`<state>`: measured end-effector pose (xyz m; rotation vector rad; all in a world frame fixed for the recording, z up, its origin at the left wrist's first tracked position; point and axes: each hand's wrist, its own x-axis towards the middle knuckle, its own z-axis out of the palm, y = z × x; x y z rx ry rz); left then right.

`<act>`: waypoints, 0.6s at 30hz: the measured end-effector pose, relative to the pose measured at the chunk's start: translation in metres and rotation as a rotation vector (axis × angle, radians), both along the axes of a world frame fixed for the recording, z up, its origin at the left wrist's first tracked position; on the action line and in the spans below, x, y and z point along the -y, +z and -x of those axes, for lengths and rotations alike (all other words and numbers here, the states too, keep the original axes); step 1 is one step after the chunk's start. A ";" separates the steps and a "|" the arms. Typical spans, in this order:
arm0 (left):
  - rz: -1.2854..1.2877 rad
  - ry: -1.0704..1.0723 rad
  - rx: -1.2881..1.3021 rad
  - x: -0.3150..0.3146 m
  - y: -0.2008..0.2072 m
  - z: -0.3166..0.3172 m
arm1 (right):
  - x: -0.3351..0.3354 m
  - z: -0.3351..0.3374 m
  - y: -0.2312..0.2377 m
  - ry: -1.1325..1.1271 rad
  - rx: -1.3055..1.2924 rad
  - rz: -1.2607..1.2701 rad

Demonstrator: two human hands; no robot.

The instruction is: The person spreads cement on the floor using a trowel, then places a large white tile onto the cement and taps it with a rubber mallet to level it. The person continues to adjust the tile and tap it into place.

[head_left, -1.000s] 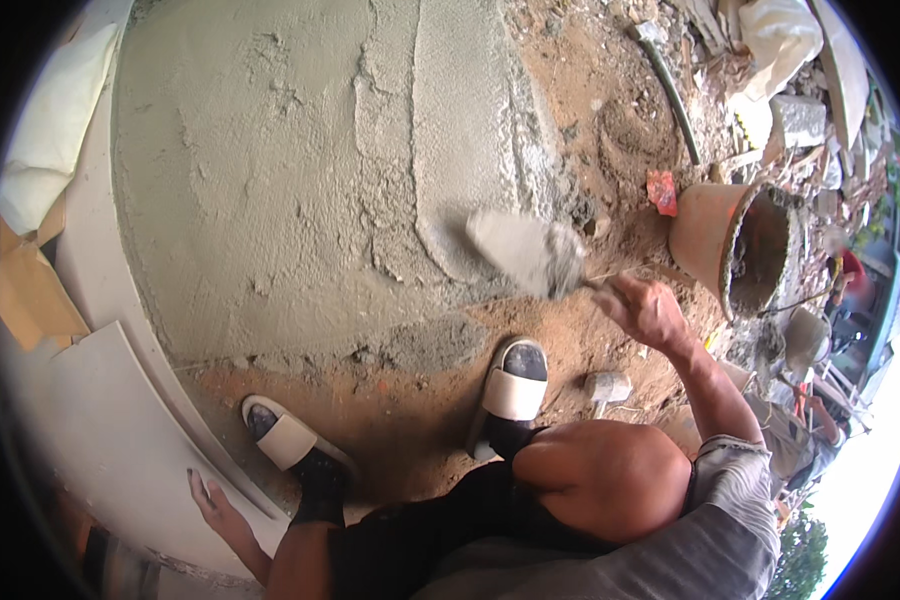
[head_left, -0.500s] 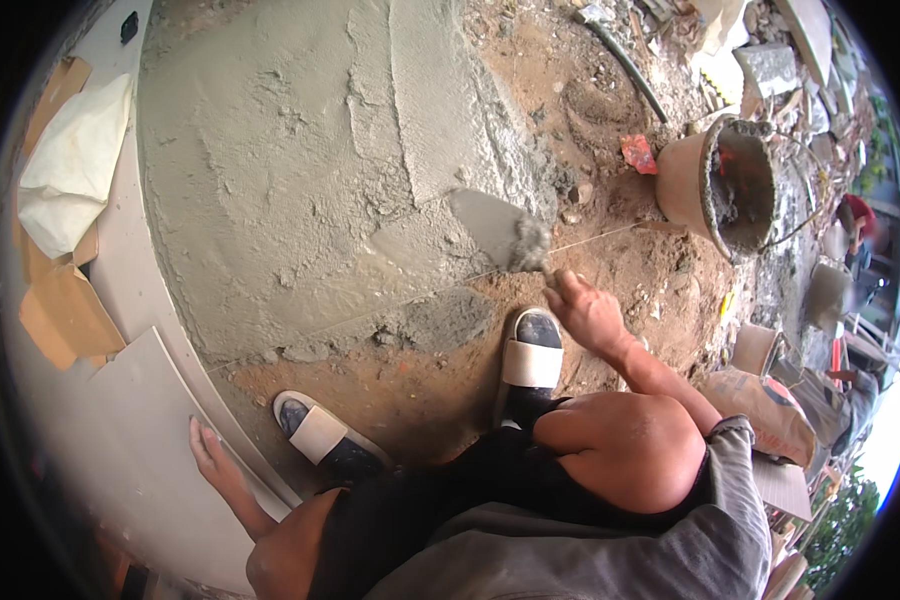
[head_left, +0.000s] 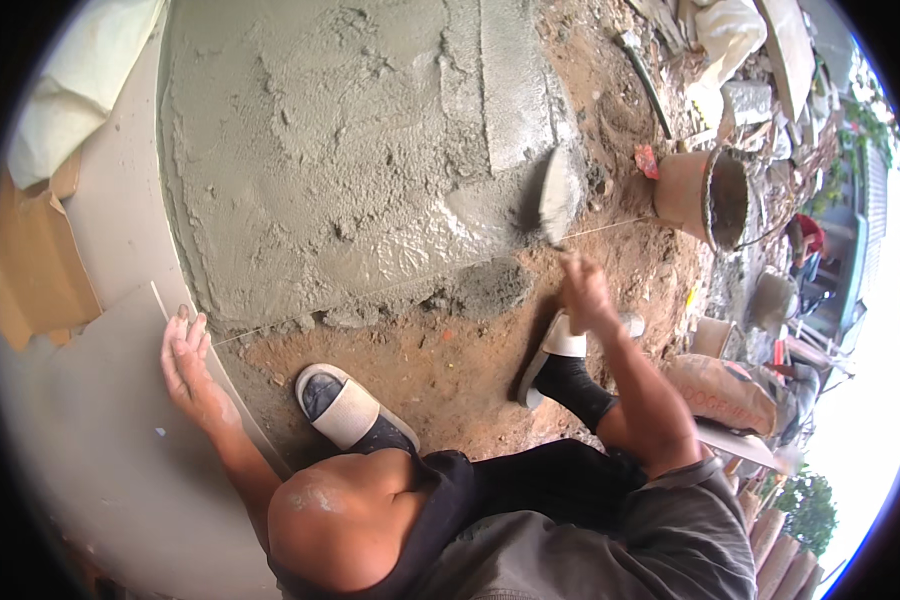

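Note:
My right hand (head_left: 590,295) is closed round the handle of a trowel (head_left: 560,190). Its blade stands tilted on edge at the right border of a bed of wet grey mortar (head_left: 300,160). At the left, my left hand (head_left: 190,368) touches the edge of a pale board (head_left: 110,360) with its fingers stretched out, holding nothing. A thin string (head_left: 610,230) runs along the near border of the mortar, passing close to the trowel. A clump of dark grey mortar (head_left: 495,285) lies on the soil just below that border.
A mortar-crusted bucket (head_left: 685,195) lies to the right, with a printed sack (head_left: 725,390) nearer me. Rubble and a black hose (head_left: 645,80) are at the upper right. Cardboard (head_left: 40,260) and a white sheet (head_left: 80,75) rest at the left. Another person (head_left: 805,240) is far right.
The trowel has turned from lying flat over the mortar to standing on edge, farther right. My left hand has moved up along the board. My right foot has shifted and my body leans differently.

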<state>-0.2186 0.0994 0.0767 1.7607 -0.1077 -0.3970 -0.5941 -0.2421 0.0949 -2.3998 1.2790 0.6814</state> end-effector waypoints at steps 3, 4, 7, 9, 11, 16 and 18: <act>0.025 0.094 -0.041 -0.011 -0.002 0.001 | -0.080 -0.058 -0.010 -0.937 0.342 -0.478; 0.063 0.119 -0.037 -0.014 -0.002 0.000 | -0.098 -0.079 -0.010 -0.868 0.385 -0.511; 0.137 0.230 -0.016 -0.025 0.001 -0.009 | -0.151 -0.137 -0.013 -0.506 0.382 -0.353; 0.176 0.300 0.012 -0.030 0.003 -0.016 | -0.183 -0.171 -0.023 -0.587 0.304 -0.422; 0.208 0.348 0.023 -0.036 0.004 -0.020 | -0.212 -0.198 -0.030 -0.316 0.309 -0.345; 0.214 0.406 0.079 -0.055 0.007 -0.019 | -0.220 -0.205 0.000 -0.048 0.331 -0.489; 0.234 0.466 0.047 -0.063 0.008 -0.016 | -0.210 -0.199 0.014 -0.332 0.225 -0.635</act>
